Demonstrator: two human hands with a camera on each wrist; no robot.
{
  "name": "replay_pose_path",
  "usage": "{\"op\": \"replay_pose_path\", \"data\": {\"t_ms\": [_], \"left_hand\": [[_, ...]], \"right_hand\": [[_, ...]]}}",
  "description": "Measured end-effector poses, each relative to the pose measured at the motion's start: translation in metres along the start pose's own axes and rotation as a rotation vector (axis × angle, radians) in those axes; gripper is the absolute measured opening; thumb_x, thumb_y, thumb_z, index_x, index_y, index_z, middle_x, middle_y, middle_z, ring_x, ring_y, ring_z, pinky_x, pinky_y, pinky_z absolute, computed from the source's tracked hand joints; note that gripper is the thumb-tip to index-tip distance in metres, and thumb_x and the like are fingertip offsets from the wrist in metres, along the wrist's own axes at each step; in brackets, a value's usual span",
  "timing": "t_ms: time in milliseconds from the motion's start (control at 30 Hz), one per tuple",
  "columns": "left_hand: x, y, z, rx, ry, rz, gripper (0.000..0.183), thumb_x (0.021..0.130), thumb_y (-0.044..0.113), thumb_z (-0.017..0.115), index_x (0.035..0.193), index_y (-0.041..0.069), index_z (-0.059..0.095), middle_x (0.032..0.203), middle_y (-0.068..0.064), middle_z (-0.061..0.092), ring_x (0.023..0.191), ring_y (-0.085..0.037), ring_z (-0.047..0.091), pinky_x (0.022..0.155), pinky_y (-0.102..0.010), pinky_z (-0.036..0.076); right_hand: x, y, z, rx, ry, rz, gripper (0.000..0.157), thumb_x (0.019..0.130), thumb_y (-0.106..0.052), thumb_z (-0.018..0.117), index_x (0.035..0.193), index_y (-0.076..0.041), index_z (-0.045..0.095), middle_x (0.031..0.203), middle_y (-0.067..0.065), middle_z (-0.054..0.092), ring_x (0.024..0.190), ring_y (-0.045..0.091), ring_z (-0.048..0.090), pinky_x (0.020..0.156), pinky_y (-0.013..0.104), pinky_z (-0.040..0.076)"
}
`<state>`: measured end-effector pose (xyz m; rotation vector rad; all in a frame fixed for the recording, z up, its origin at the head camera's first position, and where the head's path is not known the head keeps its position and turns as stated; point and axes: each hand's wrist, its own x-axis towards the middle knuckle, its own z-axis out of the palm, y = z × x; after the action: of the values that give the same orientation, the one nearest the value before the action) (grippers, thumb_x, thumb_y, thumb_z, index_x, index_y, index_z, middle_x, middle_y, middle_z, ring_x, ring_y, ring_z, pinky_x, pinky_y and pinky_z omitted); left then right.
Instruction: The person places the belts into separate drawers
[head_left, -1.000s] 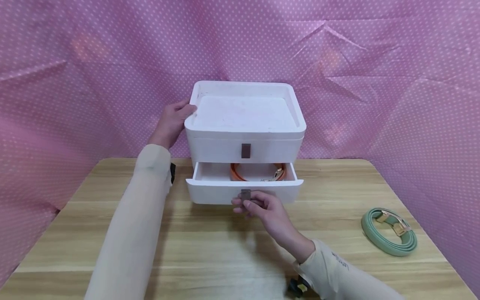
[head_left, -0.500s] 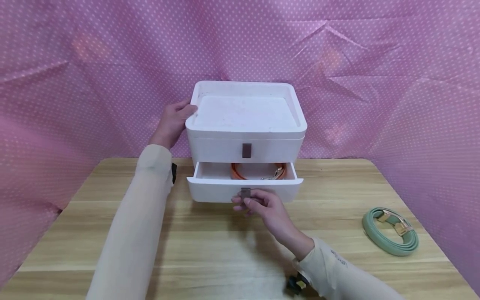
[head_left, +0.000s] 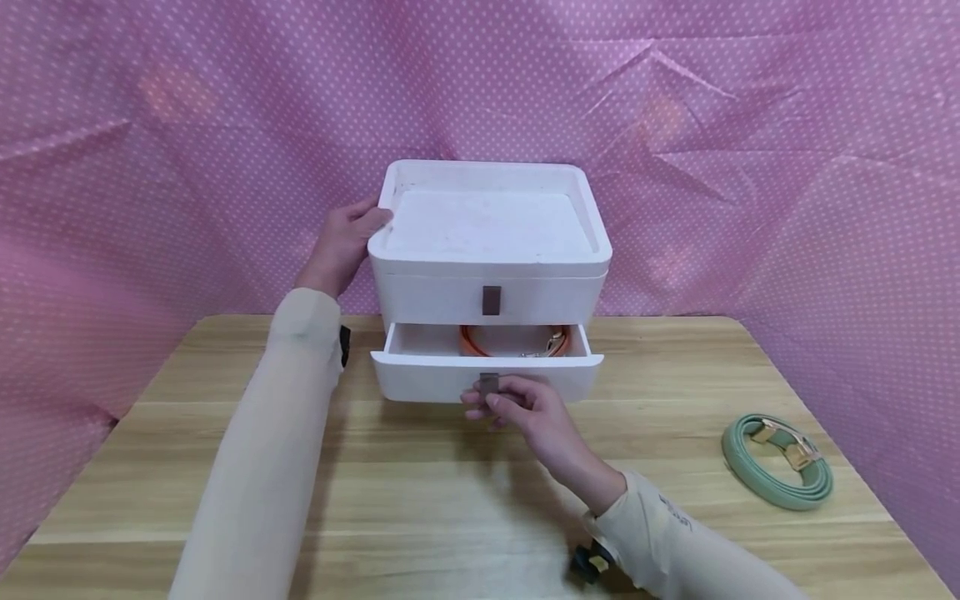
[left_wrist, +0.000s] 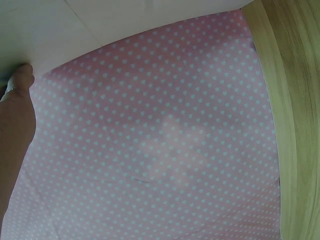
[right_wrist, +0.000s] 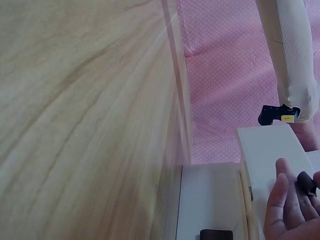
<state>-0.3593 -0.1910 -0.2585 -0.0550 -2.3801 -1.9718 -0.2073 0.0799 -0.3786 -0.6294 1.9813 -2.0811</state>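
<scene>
One green belt apart — pull-tab in right grip, cabinet rim in left grip

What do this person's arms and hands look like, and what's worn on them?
The left hand and right hand are ungloved. The left sleeve and right sleeve are both long and cream, the right one bearing dark print too blurred to read. Near the end of each sits a black device with a yellow patch.

The white box stands upright — upper drawer closed, lower drawer jutting partly from the box's front, a dark brown tab mid-panel.
</scene>
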Motion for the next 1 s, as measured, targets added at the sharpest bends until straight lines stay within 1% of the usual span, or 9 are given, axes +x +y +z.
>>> {"op": "replay_pose_path", "data": {"t_ms": [33,167,467,567,667,800,900,1000], "left_hand": [[-0.0001,-0.0001,-0.0001,-0.002,-0.001,0.0,0.062,0.099,0.034,0.057,0.153,0.018,0.033,0.157,-0.006,0.032,0.137,-0.025,0.04,0.109,-0.035,0.039],[-0.0002,-0.0014,-0.0002,-0.014,-0.01,0.002,0.061,0.099,0.034,0.058,0.153,0.018,0.033,0.157,-0.006,0.032,0.137,-0.025,0.04,0.109,-0.035,0.039],[-0.0014,-0.0031,-0.0011,-0.005,-0.011,0.007,0.063,0.099,0.036,0.057,0.154,0.019,0.032,0.157,-0.005,0.033,0.139,-0.024,0.036,0.111,-0.036,0.036],[-0.0014,-0.0038,-0.0014,-0.006,-0.011,0.016,0.062,0.099,0.035,0.057,0.154,0.018,0.033,0.156,-0.005,0.034,0.139,-0.023,0.037,0.111,-0.036,0.036],[-0.0011,-0.0045,-0.0017,-0.015,-0.012,0.02,0.062,0.099,0.034,0.058,0.153,0.018,0.033,0.156,-0.005,0.035,0.138,-0.023,0.039,0.11,-0.035,0.037],[0.0001,-0.0052,-0.0016,-0.016,-0.013,0.022,0.062,0.099,0.035,0.058,0.153,0.019,0.034,0.155,-0.005,0.036,0.137,-0.023,0.04,0.11,-0.035,0.038],[0.0008,-0.0055,-0.0016,-0.006,-0.013,0.021,0.062,0.099,0.036,0.058,0.153,0.019,0.034,0.155,-0.004,0.036,0.138,-0.023,0.039,0.11,-0.036,0.037],[0.001,-0.0056,-0.0018,0.002,-0.012,0.017,0.062,0.099,0.037,0.057,0.153,0.02,0.034,0.156,-0.003,0.034,0.139,-0.023,0.036,0.112,-0.037,0.034]], "right_hand": [[0.0002,0.0004,0.0003,0.0,-0.002,0.002,0.025,0.1,-0.006,0.053,0.117,0.011,0.06,0.115,0.02,0.068,0.098,0.031,0.069,0.082,0.054,0.054],[0.0007,0.0022,0.0003,-0.001,-0.007,0.001,0.025,0.1,-0.006,0.052,0.117,0.01,0.06,0.115,0.02,0.068,0.098,0.032,0.069,0.083,0.058,0.053],[0.0025,0.0051,-0.0007,-0.006,-0.004,-0.002,0.025,0.1,-0.006,0.052,0.117,0.01,0.061,0.115,0.019,0.068,0.097,0.032,0.069,0.083,0.061,0.052],[0.0037,0.0059,-0.0008,-0.016,-0.001,0.002,0.024,0.1,-0.006,0.052,0.117,0.009,0.061,0.115,0.018,0.068,0.096,0.032,0.069,0.082,0.056,0.054],[0.0056,0.0068,-0.0008,-0.028,0.002,-0.005,0.024,0.1,-0.006,0.052,0.116,0.009,0.061,0.115,0.018,0.068,0.096,0.032,0.069,0.079,0.047,0.057],[0.0077,0.0074,-0.0011,-0.032,0.012,-0.012,0.023,0.1,-0.005,0.052,0.115,0.01,0.062,0.114,0.02,0.068,0.095,0.032,0.069,0.075,0.036,0.057],[0.0087,0.0078,-0.0015,-0.027,0.014,-0.012,0.023,0.1,-0.005,0.052,0.114,0.011,0.061,0.114,0.02,0.068,0.095,0.033,0.069,0.075,0.035,0.057],[0.0094,0.0085,-0.0018,-0.024,0.015,-0.011,0.023,0.1,-0.006,0.052,0.113,0.011,0.062,0.114,0.02,0.068,0.096,0.033,0.069,0.077,0.037,0.057]]}}
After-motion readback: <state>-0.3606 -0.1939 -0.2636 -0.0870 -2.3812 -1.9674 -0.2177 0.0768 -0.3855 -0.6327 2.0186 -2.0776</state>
